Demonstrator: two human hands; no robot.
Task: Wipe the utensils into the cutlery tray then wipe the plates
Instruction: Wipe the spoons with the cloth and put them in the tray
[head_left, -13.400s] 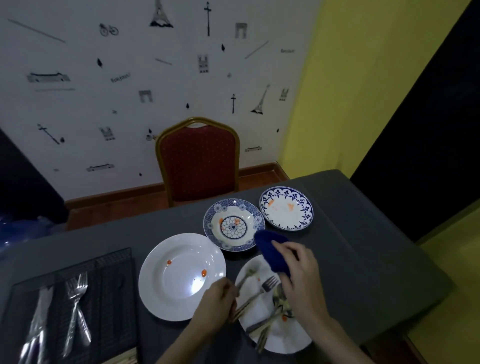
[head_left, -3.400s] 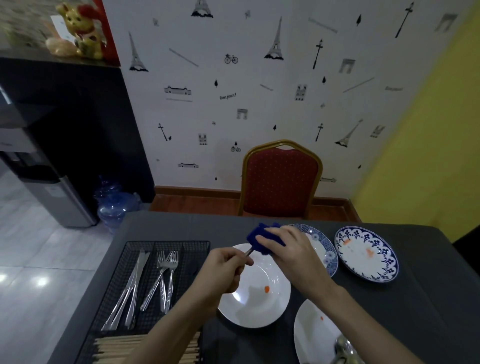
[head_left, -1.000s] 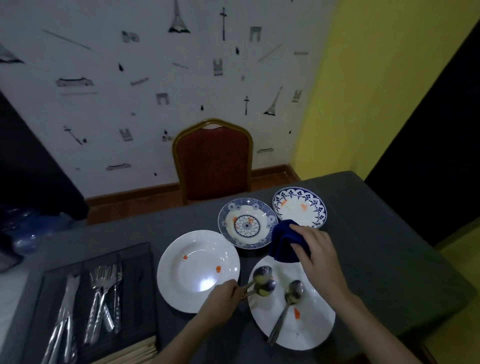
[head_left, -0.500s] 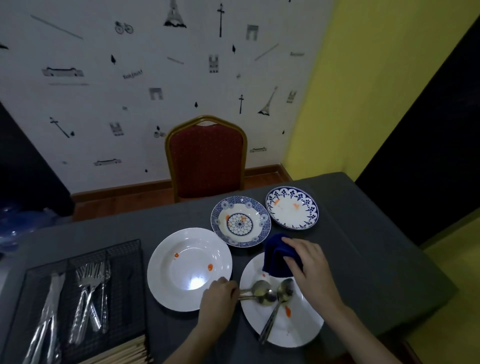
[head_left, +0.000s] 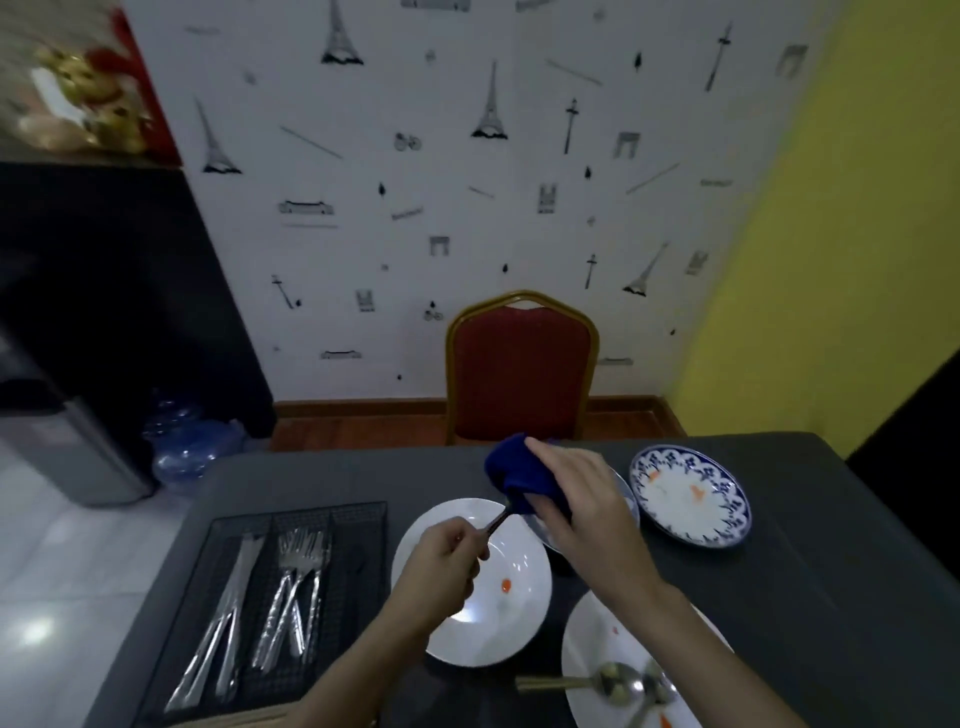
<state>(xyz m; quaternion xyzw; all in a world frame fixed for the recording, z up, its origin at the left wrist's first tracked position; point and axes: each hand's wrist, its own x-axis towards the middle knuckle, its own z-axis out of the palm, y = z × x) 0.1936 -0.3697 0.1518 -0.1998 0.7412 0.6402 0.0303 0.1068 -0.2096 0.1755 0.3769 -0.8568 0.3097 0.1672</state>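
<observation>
Left hand (head_left: 441, 564) fingers clamped round slim metal spoon handle (head_left: 497, 520), long axis slanting up-right into bunched blue cloth (head_left: 519, 475) gripped by right hand (head_left: 582, 499). Black wire cutlery tray (head_left: 358, 512) just left, nearer left hand.

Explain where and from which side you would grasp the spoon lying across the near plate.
Grip the spoon by its handle, which juts left past the near white plate rim over the table. Come from the left: the bowl end lies on the plate among other spoons, while the handle end is free.
</observation>
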